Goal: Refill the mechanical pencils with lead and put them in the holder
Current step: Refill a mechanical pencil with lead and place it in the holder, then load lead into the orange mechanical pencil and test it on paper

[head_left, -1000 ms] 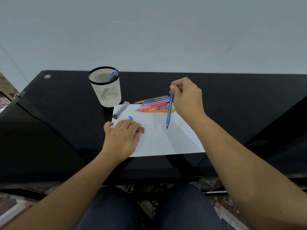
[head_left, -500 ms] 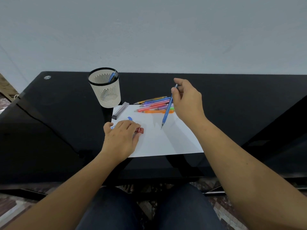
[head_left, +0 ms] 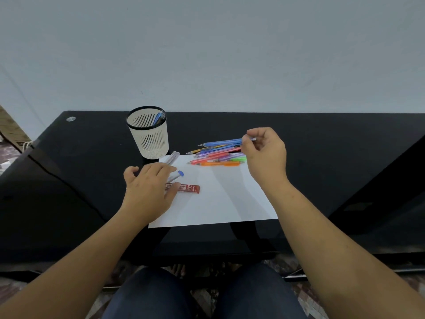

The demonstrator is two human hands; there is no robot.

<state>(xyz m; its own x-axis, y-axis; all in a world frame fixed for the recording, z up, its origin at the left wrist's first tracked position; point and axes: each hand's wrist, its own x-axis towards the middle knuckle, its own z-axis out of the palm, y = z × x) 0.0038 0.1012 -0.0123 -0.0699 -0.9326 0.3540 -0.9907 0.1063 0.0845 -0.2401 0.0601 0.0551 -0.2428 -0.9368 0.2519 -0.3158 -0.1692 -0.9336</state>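
My right hand pinches the back end of a blue mechanical pencil, held nearly level above the table with its tip pointing left. Below it several coloured mechanical pencils lie in a pile at the far edge of a white paper sheet. My left hand hovers over the sheet's left side with relaxed fingers, above a red lead case and a clear lead tube with a blue cap. The white mesh holder stands at the back left with one blue pencil inside.
Another clear lead tube lies between the holder and the sheet. The black glass table ends at a pale wall behind. My knees show under the front edge.
My right hand swung the blue pencil from upright over the sheet to nearly level, tip pointing left, and moved back over the pile. My left hand lifted and slid left, uncovering the lead case and tube.
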